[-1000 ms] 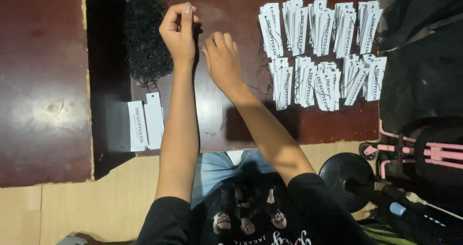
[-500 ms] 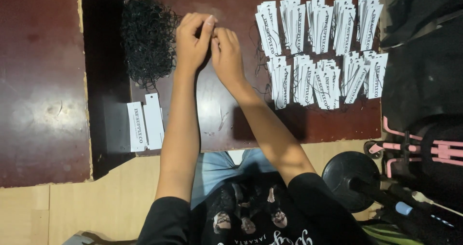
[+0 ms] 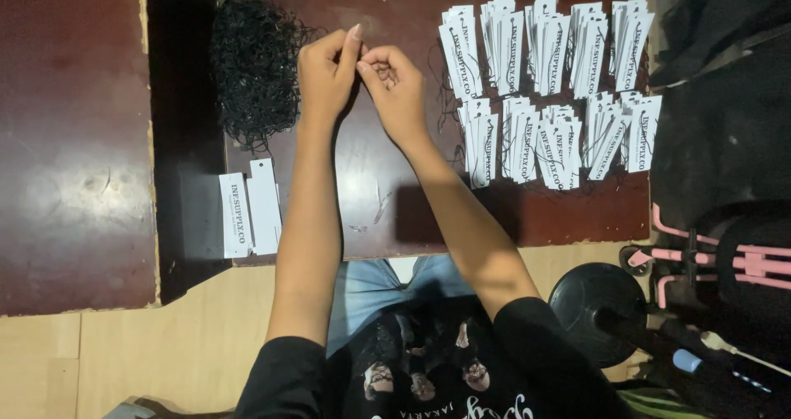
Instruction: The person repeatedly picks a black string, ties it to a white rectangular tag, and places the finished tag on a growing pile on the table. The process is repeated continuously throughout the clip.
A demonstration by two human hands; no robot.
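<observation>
String (image 3: 372,56) pinched between left hand (image 3: 325,77) and right hand (image 3: 400,85) fingertips | step: tying loop | next: steady tension, tagged stacks (image 3: 544,81) nearby.

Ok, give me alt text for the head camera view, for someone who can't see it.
Two bare hands, left hand and right hand, meet fingertip to fingertip over a dark brown wooden table, between a tangled pile of black string and rows of white paper tags.

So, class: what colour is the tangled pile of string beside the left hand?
Black; the pile of string shows best in the head view.
</observation>
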